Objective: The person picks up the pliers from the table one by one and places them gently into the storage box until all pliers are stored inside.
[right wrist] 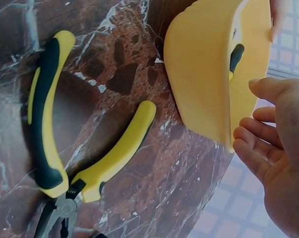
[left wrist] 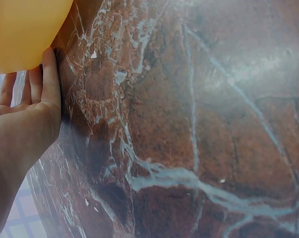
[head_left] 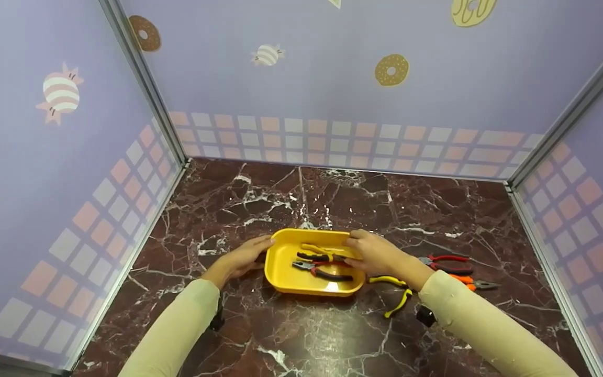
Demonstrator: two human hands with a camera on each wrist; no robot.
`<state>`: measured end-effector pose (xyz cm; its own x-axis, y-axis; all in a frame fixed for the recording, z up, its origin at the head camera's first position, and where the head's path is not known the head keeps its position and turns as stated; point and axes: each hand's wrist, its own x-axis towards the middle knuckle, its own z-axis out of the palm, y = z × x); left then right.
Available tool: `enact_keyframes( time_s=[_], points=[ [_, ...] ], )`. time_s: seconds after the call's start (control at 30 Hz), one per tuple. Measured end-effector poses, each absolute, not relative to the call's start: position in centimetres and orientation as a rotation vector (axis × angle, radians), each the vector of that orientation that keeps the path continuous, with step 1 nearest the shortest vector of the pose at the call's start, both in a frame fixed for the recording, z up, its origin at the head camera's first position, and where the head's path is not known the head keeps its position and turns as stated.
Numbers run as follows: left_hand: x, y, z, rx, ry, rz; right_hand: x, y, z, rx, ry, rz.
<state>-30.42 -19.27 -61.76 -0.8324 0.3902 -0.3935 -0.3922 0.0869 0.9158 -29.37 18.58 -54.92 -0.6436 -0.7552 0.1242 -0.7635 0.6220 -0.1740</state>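
On the marbled surface, our hands flank a yellow tray of pliers

Our left hand rests against the tray's left side, its fingers stretched out rather than curled round the wall. Our right hand lies over the right side, fingers loosely bent near the rim and thumb over the inside, with nothing seen in its grasp. Between them the yellow tray sits upright, holding red-and-black pliers and, just beyond, yellow-and-black pliers; we cannot tell whether the two touch.

We judge the tray's footing the first worry: the surface looks glossy, and with neither hand wrapped firmly round a wall, a harder push from one side could send it sliding. Were we to raise only the left edge, the pliers inside could slither toward the right wall and our fingers.

Just right of the tray, the spread yellow pliers lie with handles splayed near our right forearm. A sliding tray could knock them, or the small dark wrist piece could catch a handle if the arm dropped. Farther right, red-handled pliers and orange-handled pliers lie so close together that a hasty pick-up of one could drag the other
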Motion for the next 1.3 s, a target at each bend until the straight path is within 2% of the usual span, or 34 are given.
enact_keyframes(
  time_s=[1.3],
  points=[
    [-30.5, -19.2, -61.7, -0.051, 1.829, 1.803, -28.3, 22.2, -55.4, 1.392, -2.660, 0.402]
  ],
)
